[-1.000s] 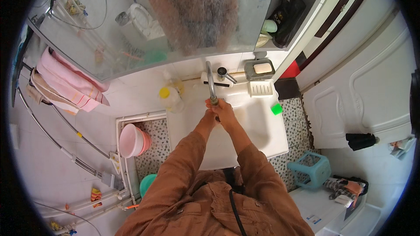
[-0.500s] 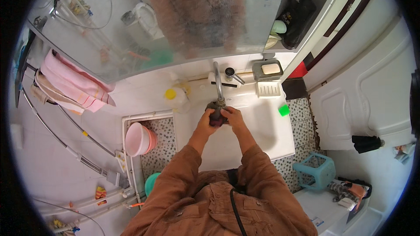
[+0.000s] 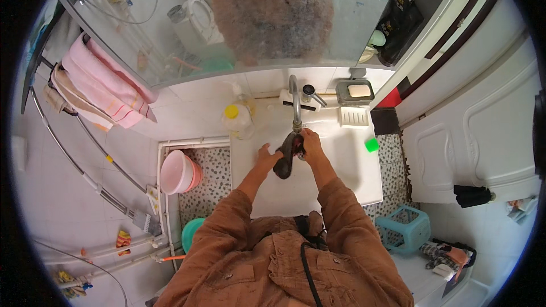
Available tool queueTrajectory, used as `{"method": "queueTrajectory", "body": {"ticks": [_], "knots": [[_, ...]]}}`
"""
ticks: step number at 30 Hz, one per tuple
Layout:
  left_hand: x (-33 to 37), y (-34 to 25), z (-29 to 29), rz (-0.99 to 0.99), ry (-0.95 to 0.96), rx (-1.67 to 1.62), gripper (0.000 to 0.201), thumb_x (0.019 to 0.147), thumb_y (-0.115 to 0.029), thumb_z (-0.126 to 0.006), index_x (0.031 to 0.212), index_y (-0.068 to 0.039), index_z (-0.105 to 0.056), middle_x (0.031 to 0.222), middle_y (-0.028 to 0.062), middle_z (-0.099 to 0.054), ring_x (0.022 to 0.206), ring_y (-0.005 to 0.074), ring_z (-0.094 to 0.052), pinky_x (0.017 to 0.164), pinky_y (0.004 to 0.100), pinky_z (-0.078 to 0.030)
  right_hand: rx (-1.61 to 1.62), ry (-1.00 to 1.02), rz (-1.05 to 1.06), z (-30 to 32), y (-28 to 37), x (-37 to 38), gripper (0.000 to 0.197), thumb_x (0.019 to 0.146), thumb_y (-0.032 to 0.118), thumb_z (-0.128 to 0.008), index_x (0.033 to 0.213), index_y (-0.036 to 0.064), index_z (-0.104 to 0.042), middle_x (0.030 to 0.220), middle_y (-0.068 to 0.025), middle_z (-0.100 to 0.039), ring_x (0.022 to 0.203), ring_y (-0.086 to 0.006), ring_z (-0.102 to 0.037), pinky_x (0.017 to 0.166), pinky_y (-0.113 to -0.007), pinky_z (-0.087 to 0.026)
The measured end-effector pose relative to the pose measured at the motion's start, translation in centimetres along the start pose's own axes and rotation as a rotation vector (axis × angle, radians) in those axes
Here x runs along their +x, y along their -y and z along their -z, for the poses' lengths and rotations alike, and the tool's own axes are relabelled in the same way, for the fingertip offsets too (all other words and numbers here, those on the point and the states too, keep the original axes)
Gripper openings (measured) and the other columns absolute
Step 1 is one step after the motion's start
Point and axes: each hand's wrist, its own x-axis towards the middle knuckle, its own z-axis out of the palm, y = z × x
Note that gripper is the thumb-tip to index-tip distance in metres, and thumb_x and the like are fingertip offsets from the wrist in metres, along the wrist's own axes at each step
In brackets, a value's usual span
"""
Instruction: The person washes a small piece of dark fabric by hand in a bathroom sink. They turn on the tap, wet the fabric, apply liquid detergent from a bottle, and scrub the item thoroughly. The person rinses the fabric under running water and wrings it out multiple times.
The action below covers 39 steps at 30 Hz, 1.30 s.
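Observation:
Under the spout of the metal tap (image 3: 296,102) is a dark grey, shoe-shaped thing (image 3: 283,166) with dark red showing on its upper part. My right hand (image 3: 310,145) grips its upper right side close to the spout. At its left edge is my left hand (image 3: 266,160), with the thumb reaching to the thing and the fingers spread away from it. Both hands are over the white washbasin (image 3: 352,176). I cannot make out whether the thing is a shoe or a wet cloth piece.
Behind the basin's left part stands a clear jug with a yellow cap (image 3: 231,112). At the back right are a soap bar (image 3: 359,90) in a grey dish, a white slatted soap dish (image 3: 354,117) and a green block (image 3: 371,145). Pink buckets (image 3: 177,171) and a blue stool (image 3: 406,228) flank the basin.
Both hands were close together round the bunched dark thing. Now it hangs longer and tilted, and my left hand has shifted left with its fingers apart. The view has moved slightly.

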Motion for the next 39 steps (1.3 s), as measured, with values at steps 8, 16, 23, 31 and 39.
{"method": "queueTrajectory", "body": {"ticks": [8, 16, 23, 31, 39], "knots": [[-4.1, -7.1, -0.5, -0.353, 0.105, 0.012, 0.027, 0.080, -0.007, -0.059, 0.106, 0.001, -0.061, 0.087, 0.0068, -0.064, 0.078, 0.0156, -0.060, 0.073, 0.0315, -0.049, 0.199, 0.168, -0.081, 0.9, 1.5, -1.5, 0.025, 0.093, 0.022, -0.059, 0.105, 0.0002, -0.058, 0.084, -0.0029, -0.059, 0.071, -0.0131, -0.057, 0.060, -0.028, -0.048], [-4.2, -9.9, 1.5, -0.217, 0.114, -0.142, 0.019, 0.081, -0.006, -0.050, 0.092, 0.000, -0.065, 0.074, 0.0005, -0.057, 0.070, 0.0094, -0.050, 0.064, 0.0261, -0.043, -0.588, 0.245, 0.260, 4.1, 2.9, -3.3, 0.038, 0.078, -0.003, -0.061, 0.116, -0.0017, -0.059, 0.094, -0.0043, -0.065, 0.085, -0.0125, -0.061, 0.077, -0.027, -0.050], [-5.6, -11.1, 1.2, -0.410, 0.335, 0.011, 0.039, 0.075, -0.006, -0.062, 0.113, -0.003, -0.056, 0.099, 0.0052, -0.061, 0.096, 0.0162, -0.057, 0.086, 0.0278, -0.045, -0.761, 0.127, 0.337, 4.0, 1.9, -2.0, 0.023, 0.071, 0.009, -0.070, 0.092, 0.0012, -0.067, 0.075, -0.0087, -0.067, 0.069, -0.0185, -0.063, 0.065, -0.031, -0.051], [-7.8, -12.8, 1.0, -0.500, 0.202, 0.352, 0.024, 0.083, -0.009, -0.065, 0.106, -0.001, -0.060, 0.095, 0.0166, -0.066, 0.084, 0.0253, -0.065, 0.077, 0.0352, -0.050, -0.779, 0.101, 0.390, 1.5, 1.3, -2.7, 0.039, 0.068, 0.018, -0.078, 0.100, 0.0008, -0.063, 0.084, -0.0126, -0.067, 0.080, -0.0237, -0.065, 0.074, -0.035, -0.052], [-8.9, -16.8, 2.6, -0.720, -0.052, 0.138, 0.014, 0.092, -0.013, -0.057, 0.094, 0.001, -0.059, 0.071, 0.0085, -0.058, 0.065, 0.0162, -0.053, 0.063, 0.0298, -0.045, -0.920, 0.287, 0.310, 3.9, -0.1, -3.0, 0.027, 0.073, 0.007, -0.073, 0.098, -0.0005, -0.066, 0.089, -0.0121, -0.067, 0.084, -0.0231, -0.064, 0.077, -0.036, -0.051]]}}
